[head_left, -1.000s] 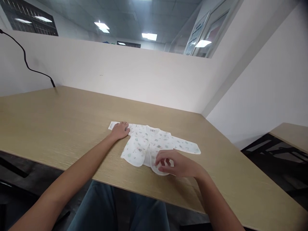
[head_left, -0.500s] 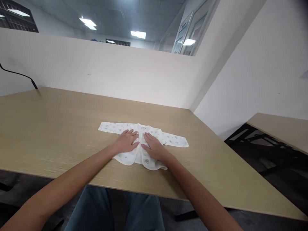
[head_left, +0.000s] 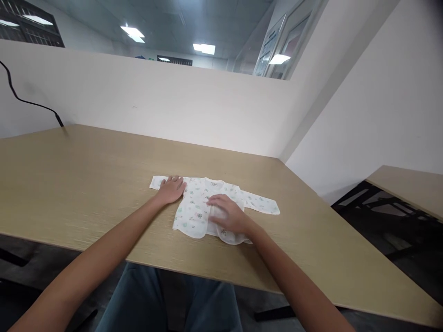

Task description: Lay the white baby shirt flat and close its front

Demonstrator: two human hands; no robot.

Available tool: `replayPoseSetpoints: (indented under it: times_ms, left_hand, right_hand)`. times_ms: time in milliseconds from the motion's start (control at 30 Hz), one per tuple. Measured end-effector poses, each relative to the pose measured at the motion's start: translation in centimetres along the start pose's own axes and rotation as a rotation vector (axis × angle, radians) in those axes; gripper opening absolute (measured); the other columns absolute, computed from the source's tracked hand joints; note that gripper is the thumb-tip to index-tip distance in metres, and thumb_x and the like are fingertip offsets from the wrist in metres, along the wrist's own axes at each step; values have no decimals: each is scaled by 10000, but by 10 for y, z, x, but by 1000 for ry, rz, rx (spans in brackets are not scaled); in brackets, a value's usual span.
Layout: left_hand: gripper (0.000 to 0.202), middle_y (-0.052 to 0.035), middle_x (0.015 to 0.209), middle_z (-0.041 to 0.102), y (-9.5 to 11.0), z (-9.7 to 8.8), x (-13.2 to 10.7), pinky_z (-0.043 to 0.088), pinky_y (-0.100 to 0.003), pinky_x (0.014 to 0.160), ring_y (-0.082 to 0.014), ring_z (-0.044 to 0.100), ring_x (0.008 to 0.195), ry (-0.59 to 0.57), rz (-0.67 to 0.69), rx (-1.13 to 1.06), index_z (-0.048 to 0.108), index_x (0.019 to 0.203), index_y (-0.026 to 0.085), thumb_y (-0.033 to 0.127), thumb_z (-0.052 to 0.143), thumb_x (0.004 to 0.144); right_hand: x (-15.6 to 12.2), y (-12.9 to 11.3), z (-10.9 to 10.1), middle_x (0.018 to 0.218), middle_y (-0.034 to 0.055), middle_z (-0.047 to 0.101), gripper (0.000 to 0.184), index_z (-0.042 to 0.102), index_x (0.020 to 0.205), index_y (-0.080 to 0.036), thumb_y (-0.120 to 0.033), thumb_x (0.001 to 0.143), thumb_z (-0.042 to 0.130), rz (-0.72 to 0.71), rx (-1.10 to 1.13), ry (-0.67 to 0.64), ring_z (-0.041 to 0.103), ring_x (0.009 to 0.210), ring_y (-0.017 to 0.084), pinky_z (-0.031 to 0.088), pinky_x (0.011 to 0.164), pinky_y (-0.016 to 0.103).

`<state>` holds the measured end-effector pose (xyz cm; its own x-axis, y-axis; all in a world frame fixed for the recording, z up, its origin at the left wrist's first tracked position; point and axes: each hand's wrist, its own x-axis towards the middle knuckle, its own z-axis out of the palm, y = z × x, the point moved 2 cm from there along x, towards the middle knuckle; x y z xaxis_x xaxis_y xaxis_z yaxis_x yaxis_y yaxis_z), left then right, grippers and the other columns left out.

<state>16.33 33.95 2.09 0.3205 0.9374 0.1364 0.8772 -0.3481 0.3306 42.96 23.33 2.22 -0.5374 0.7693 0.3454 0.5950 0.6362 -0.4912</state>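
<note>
A small white baby shirt [head_left: 192,207] with a scattered print lies spread on the wooden table, open down its front, collar away from me and both sleeves stretched sideways. My left hand [head_left: 172,189] rests flat, fingers spread, on the left sleeve near the shoulder, covering part of it. Over the right front panel is my right hand [head_left: 228,214], slightly blurred, with its fingers apart and nothing gripped in them. Whether its fingertips touch the cloth I cannot tell. The right sleeve [head_left: 262,203] lies uncovered on the table.
The wooden table [head_left: 114,161] ends at a white wall [head_left: 180,103] with a window above it. A black cable [head_left: 38,105] comes down at the far left. Another table [head_left: 408,186] stands to the right. My legs are under the near edge.
My left hand has slid from the left front panel out to the left sleeve. My right hand stays over the right panel and looks lifted slightly. The view has shifted a little.
</note>
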Motion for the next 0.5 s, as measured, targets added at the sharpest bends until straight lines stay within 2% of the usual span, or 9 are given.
replayPoseSetpoints:
  times_ms: [67, 133, 267, 367, 500]
  left_hand:
    - [549, -129, 1631, 454, -9, 2, 2, 240, -612, 1227, -325, 336, 1535, -19, -14, 34, 583, 1391, 228, 485, 214, 1078]
    - [552, -136, 1647, 426, -12, 5, 3, 206, -628, 1234, -335, 295, 1556, -31, -24, 56, 576, 1385, 223, 495, 210, 1075]
    - [581, -155, 1695, 338, -9, 8, 4, 186, -634, 1242, -362, 243, 1581, -59, -45, 74, 521, 1460, 204, 515, 228, 1067]
    - [615, -156, 1714, 296, -9, 8, 4, 163, -633, 1253, -370, 212, 1594, -77, -55, 75, 478, 1515, 186, 518, 219, 1067]
    - [635, -148, 1722, 276, -13, 8, 6, 154, -639, 1256, -377, 189, 1601, -84, -47, 77, 464, 1536, 181, 521, 203, 1067]
  right_hand:
    - [-2, -22, 3, 1299, 113, 621, 472, 718, 1188, -234, -570, 871, 816, -109, 128, -91, 551, 1258, 271, 457, 1113, 437]
    - [-4, -39, 8, 1225, 91, 626, 388, 737, 1115, -248, -495, 845, 867, -179, 188, -155, 558, 1202, 256, 473, 1068, 413]
    - [-6, -53, 14, 1173, 73, 619, 78, 763, 986, -266, -340, 962, 755, -228, 125, -144, 546, 1161, 240, 430, 1065, 434]
    - [-5, -55, 15, 1176, 69, 622, 109, 737, 952, -254, -286, 1020, 658, -208, 89, -152, 539, 1166, 237, 414, 1077, 446]
    - [-5, -57, 4, 1172, 83, 633, 166, 684, 961, -234, -322, 1059, 584, -175, 153, -172, 549, 1166, 236, 436, 1073, 440]
